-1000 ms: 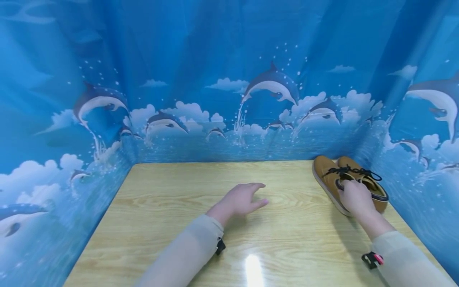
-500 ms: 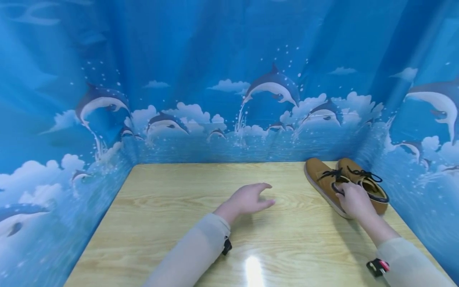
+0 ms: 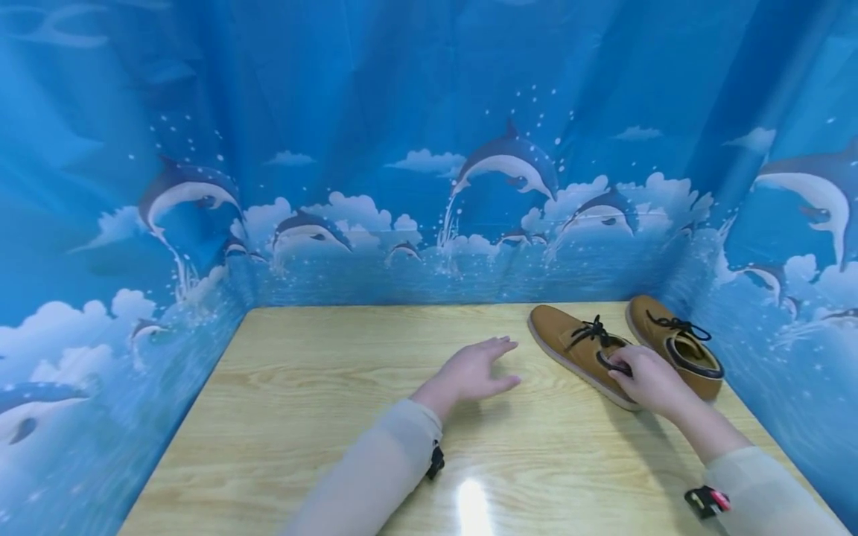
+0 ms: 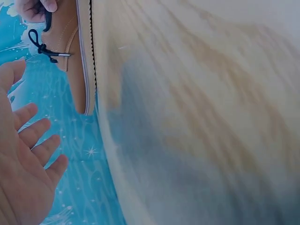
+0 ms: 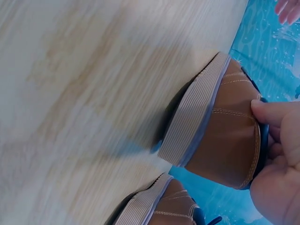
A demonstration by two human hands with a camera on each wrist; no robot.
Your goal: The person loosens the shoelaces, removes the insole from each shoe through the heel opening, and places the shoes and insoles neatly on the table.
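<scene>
My right hand (image 3: 652, 381) grips a brown lace-up shoe (image 3: 561, 336) by its dark-edged collar, thumb outside and fingers inside. In the right wrist view the thumb presses on the stitched side of this shoe (image 5: 225, 136), close over the table. Its toe points to the back left. A matching shoe (image 3: 697, 372) with black laces stands to the right, by the curtain. My left hand (image 3: 472, 372) hovers over the middle of the table, fingers spread and holding nothing. From the left wrist, the open palm (image 4: 23, 173) shows beside the gripped shoe's toe (image 4: 77, 89).
A light wood-grain table (image 3: 322, 387) spreads below both hands. Blue curtains with printed dolphins (image 3: 375, 149) close it in at the back and both sides. A bright reflection lies on the table's near part.
My right hand has drawn the gripped shoe leftward, away from its mate, and its toe has swung left. The left hand has shifted slightly to the right.
</scene>
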